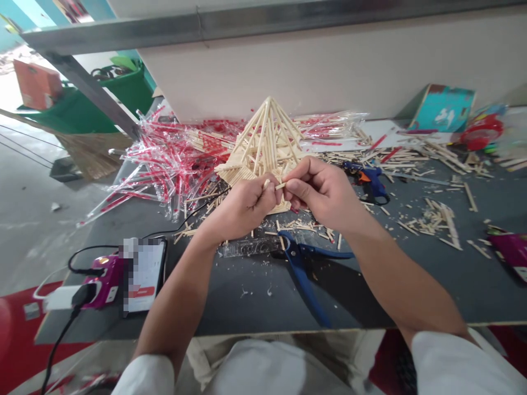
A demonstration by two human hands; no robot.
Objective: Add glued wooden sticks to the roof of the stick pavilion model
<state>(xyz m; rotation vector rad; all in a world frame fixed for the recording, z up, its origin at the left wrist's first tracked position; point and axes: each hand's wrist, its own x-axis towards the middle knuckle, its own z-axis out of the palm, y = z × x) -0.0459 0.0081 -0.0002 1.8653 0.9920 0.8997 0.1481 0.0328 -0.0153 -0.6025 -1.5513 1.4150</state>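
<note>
My left hand [253,203] and my right hand [315,189] come together above the middle of the table, fingers closed. Between the fingertips of my right hand is a short wooden stick [280,186]; its other end reaches toward my left hand. A small stub of wood also shows at my left thumb and curled fingers. Just behind both hands stands a model of glued wooden sticks [269,134], with a pointed, cone-like frame on top. Its lower front is partly hidden by my hands. Blue-handled cutters [302,269] lie spread on the table below.
Red and clear plastic wrappers [177,164] pile up at the left. A blue glue gun [373,181] and scattered stick pieces [436,222] lie right. A phone [144,274] and a purple power strip [105,280] with cables sit front left. A metal rail [263,22] crosses behind.
</note>
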